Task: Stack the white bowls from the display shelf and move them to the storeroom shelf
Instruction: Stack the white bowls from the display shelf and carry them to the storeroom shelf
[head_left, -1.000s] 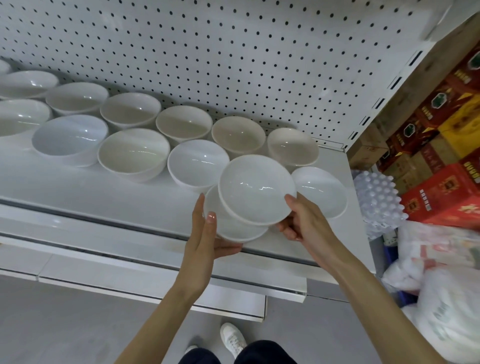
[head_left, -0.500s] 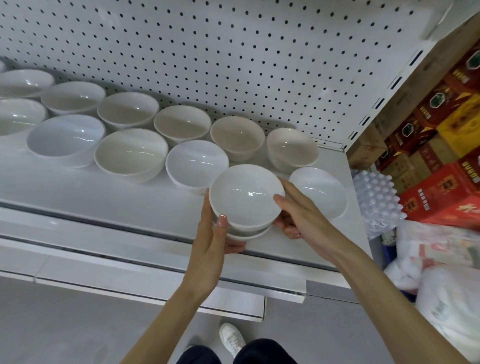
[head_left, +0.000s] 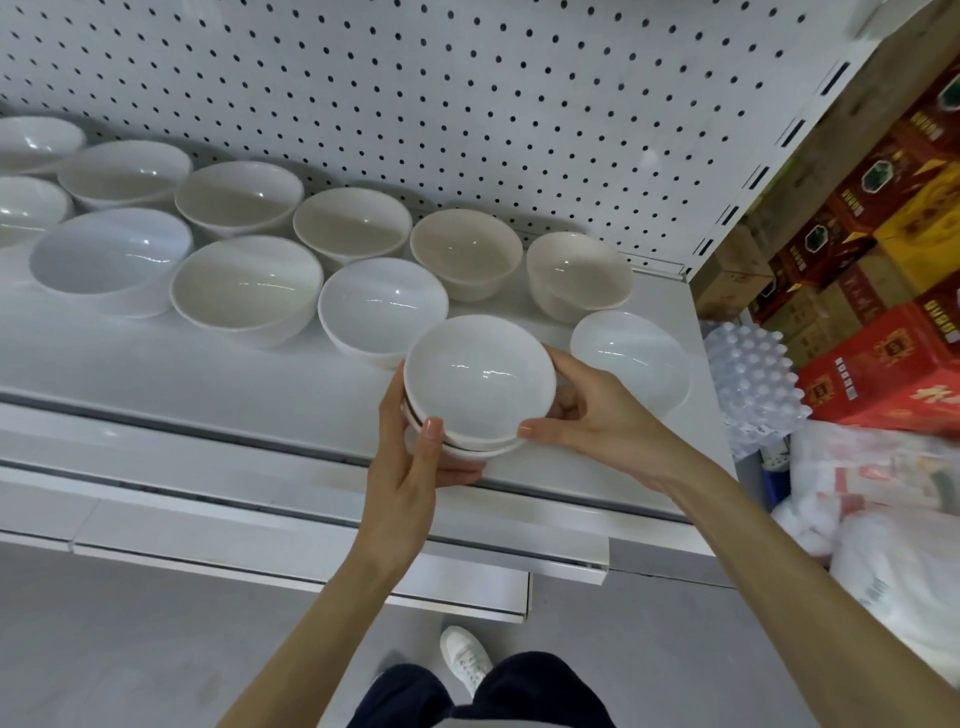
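A short stack of white bowls sits between my hands over the front edge of the white display shelf. My left hand cups the stack from the left and below, thumb on its rim. My right hand grips the stack's right side, thumb on the near rim. Several more white bowls stand in two rows on the shelf, among them one just behind the stack and another to its right.
A white pegboard backs the shelf. Red and yellow cartons are piled to the right, with a bubbled plastic pack and white bags below them. Grey floor and my white shoe lie underneath.
The tilted upper bowl has dropped level into the lower bowl, forming a nested stack. My right hand has slid round the stack's right side, and the stack sits slightly lower.
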